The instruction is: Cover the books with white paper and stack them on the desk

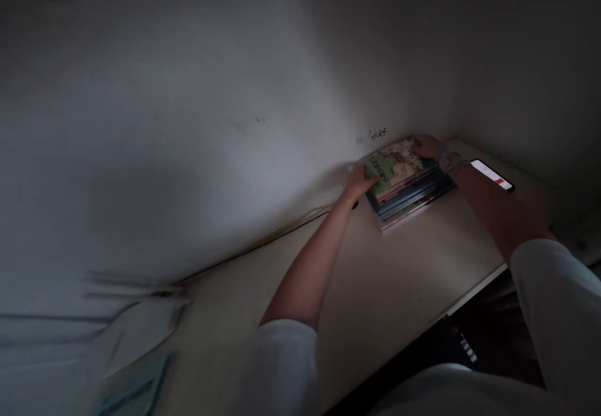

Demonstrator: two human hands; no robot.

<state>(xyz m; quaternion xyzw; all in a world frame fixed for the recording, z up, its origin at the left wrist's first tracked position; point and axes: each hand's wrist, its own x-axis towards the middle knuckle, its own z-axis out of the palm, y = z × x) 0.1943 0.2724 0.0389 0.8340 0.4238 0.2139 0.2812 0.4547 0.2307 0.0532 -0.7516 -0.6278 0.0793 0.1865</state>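
A stack of books (413, 193) lies on the desk against the wall, at right of centre. On top is a book with a green and pink illustrated cover (392, 166). My left hand (360, 183) grips the near left end of this top book, its thumb over the cover. At the other end, my right hand (426, 146) rests with bent fingers on the book's far right corner; a band circles that wrist. Both hands touch the upper part of the stack.
A phone with a lit screen (492, 175) lies right of my right forearm. Along the wall's base runs a dark cable (263, 245). A teal book or folder (136, 391) is at the lower left, near a blurred white object (145, 325). The desk's front edge (476, 287) crosses the lower right.
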